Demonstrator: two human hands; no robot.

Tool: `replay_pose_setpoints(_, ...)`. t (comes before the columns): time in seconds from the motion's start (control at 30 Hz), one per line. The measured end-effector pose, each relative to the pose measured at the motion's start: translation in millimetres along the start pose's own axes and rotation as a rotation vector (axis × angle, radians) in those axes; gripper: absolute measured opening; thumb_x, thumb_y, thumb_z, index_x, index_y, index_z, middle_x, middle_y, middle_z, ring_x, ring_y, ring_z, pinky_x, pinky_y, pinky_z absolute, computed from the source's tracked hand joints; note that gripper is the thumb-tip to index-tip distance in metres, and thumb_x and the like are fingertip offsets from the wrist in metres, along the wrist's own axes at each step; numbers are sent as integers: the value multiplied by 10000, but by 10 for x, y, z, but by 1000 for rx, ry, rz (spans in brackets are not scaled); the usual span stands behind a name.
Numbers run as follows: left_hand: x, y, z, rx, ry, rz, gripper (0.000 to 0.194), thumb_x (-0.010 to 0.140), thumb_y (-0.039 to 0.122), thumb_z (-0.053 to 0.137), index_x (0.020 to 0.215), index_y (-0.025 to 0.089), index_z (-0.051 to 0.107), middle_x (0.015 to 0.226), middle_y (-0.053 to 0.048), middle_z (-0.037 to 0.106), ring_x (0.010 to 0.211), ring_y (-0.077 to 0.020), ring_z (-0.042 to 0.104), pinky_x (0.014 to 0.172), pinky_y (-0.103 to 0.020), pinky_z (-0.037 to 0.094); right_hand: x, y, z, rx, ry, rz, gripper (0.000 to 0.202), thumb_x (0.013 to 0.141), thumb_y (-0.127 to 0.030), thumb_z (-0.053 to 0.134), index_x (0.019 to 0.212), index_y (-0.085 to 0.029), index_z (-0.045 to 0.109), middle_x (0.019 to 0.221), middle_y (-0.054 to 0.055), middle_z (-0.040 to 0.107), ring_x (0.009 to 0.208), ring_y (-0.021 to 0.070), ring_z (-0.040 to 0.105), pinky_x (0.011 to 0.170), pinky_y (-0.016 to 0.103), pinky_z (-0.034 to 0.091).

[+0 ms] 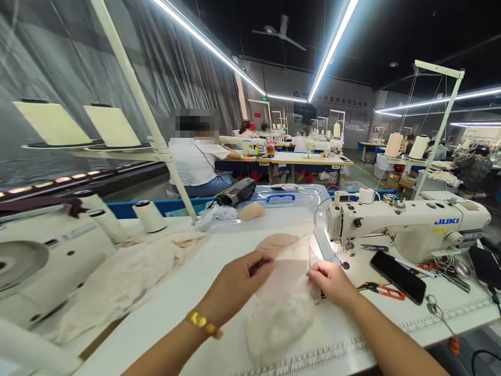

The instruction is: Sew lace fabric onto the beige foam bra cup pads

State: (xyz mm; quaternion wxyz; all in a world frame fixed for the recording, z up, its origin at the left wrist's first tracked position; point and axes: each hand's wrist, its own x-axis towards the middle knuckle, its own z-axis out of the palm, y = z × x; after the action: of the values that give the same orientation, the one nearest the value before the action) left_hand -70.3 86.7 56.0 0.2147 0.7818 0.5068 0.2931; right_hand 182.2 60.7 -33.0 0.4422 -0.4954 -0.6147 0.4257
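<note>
A thin, pale sheer fabric piece (279,318) lies on the white table in front of me, partly see-through. My left hand (245,277) pinches its left side, thumb against fingertips, with a gold bracelet at the wrist. Pinched closed too, my right hand (331,279) grips the fabric's right edge beside the needle area of the sewing machine (395,219). A beige rounded pad (276,241) lies just beyond my left fingertips. The lit lamp (323,243) shines down near my right hand. The fingertips' exact hold on the cloth is partly hidden.
Right of my hands lie a black phone (398,277), orange-handled cutters (385,291) and small snips (373,247). Cream lace fabric (129,282) spreads at left beside another machine (50,256). A clear plastic box (291,206) stands behind. A co-worker (198,162) sits ahead.
</note>
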Motion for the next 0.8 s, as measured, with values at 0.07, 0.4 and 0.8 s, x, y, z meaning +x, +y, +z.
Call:
replay_pose_setpoints(0.07, -175, 44, 115, 7, -40, -19, 407, 887, 569, 493, 844, 232, 718, 727, -2, 726, 685, -229, 659, 602, -307, 477, -1, -26, -5, 15, -8, 19, 410, 987, -564, 597, 803, -206, 673, 719, 4, 657, 634, 163, 579, 591, 273, 465)
replay_pose_setpoints(0.4, -318, 277, 351, 80, -95, 63, 236, 876, 435, 511, 851, 232, 629, 835, -61, 738, 823, -306, 697, 751, -430, 521, -326, -397, -39, -111, 61, -11, 91, 863, -247, 754, 946, -210, 746, 689, -48, 575, 671, 158, 553, 653, 275, 425)
replay_pose_setpoints(0.8, -267, 631, 198, -527, -738, 99, 507, 819, 690, 682, 1005, 219, 669, 901, -16, 703, 813, -218, 669, 678, -287, 537, -799, -1330, -355, -322, 8, -175, 121, 889, -174, 769, 988, -229, 811, 736, -47, 695, 613, 119, 528, 569, 228, 384)
